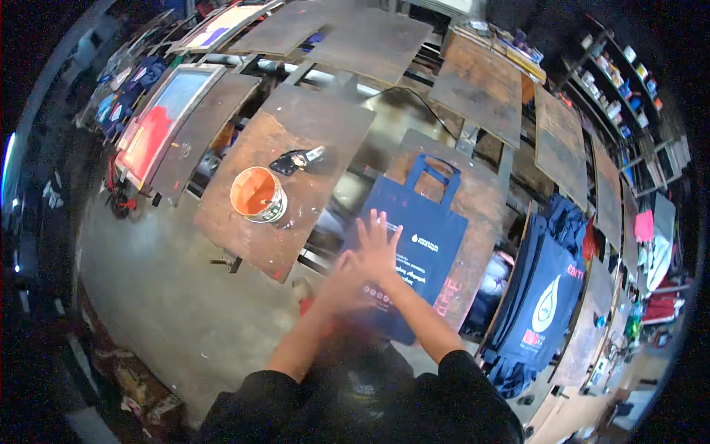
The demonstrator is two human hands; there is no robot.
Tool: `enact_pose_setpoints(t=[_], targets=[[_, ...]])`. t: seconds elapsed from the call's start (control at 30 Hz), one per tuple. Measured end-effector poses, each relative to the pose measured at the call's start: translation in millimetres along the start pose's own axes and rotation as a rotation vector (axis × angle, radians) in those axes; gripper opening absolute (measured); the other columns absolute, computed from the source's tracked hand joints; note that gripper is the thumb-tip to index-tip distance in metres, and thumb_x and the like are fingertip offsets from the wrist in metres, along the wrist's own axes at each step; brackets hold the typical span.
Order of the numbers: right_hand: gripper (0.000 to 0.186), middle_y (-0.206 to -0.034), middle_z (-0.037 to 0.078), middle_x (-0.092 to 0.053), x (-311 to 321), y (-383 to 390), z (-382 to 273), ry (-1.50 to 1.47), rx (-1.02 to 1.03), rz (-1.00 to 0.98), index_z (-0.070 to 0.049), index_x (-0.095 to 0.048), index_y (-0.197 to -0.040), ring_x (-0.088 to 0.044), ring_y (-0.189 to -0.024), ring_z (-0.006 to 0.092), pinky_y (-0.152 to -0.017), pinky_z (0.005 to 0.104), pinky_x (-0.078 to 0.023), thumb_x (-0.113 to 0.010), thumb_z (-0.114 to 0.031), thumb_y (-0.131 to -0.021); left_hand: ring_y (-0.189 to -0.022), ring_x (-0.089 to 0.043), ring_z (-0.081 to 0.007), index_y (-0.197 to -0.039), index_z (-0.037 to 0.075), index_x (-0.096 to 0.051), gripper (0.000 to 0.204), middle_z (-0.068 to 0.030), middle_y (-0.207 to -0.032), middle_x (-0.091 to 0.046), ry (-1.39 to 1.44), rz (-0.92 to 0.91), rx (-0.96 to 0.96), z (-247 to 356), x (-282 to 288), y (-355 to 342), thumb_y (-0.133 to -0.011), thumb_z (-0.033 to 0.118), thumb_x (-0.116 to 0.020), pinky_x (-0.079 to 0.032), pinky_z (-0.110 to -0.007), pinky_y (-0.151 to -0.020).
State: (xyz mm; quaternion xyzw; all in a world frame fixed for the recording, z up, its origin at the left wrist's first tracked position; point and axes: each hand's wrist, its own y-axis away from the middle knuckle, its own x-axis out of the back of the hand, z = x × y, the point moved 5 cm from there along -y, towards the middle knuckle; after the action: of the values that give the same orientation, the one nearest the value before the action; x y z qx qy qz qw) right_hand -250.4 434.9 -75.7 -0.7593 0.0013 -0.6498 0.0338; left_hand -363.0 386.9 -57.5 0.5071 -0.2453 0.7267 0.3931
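Currently the navy blue fabric tote bag with white print (pixel 418 244) lies flat on a worn brown rectangular platen board (pixel 484 200), its two handles (pixel 433 172) pointing away from the person. Right hand (pixel 377 244): fingers spread wide, palm down on the lower left part of the bag. Left hand (pixel 342 277): motion-blurred, just beside the right and near the bag's lower left edge; whether it is flat or gripping cannot be told.

Judged handling: light, soft, limp cloth; it will wrinkle and slide on the board rather than hold shape, so flat palms suit smoothing it. For lifting, the handles or the two top corners look like the best holds. Not fragile.

Nearby: an open round tub of orange ink (pixel 257 194) on the neighbouring board (pixel 296 140), well apart from the bag; a stack of printed navy bags (pixel 543 296) at the right.
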Motion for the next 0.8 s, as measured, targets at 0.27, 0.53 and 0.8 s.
enact_pose_setpoints(t=[0.27,0.53,0.8], targets=[[0.078,-0.166,0.007,-0.022,-8,-61,86,0.069,-0.067,0.109,-0.014,-0.036,-0.154,-0.01,-0.154,0.034,-0.113,0.0737,-0.005,-0.059,-0.054,-0.091,-0.152,-0.02,-0.0279,-0.149,0.02,-0.045,0.088,-0.0056,-0.161,-0.034,0.062,0.115,-0.003,-8,-9,3,-0.08,0.073,-0.058,-0.011,-0.054,-0.122],[0.063,-0.16,0.013,-0.032,2,-51,54,-0.1,0.143,0.143,-0.008,-0.04,-0.15,-0.021,-0.151,0.0356,-0.119,0.0611,-0.019,-0.057,-0.036,-0.097,-0.153,-0.02,-0.0265,-0.152,0.023,-0.043,0.092,-0.0057,-0.161,-0.034,0.068,0.13,0.011,-11,-8,10,-0.078,0.077,-0.056,-0.011,-0.053,-0.123],[0.061,-0.162,0.011,-0.031,0,8,109,0.066,0.034,-0.046,-0.007,-0.039,-0.152,-0.021,-0.152,0.0302,-0.12,0.0585,-0.015,-0.049,-0.038,-0.1,-0.152,-0.022,-0.027,-0.149,0.019,-0.046,0.094,-0.0089,-0.16,-0.034,0.018,0.124,-0.009,-4,-5,5,-0.077,0.078,-0.058,-0.014,-0.055,-0.121]])
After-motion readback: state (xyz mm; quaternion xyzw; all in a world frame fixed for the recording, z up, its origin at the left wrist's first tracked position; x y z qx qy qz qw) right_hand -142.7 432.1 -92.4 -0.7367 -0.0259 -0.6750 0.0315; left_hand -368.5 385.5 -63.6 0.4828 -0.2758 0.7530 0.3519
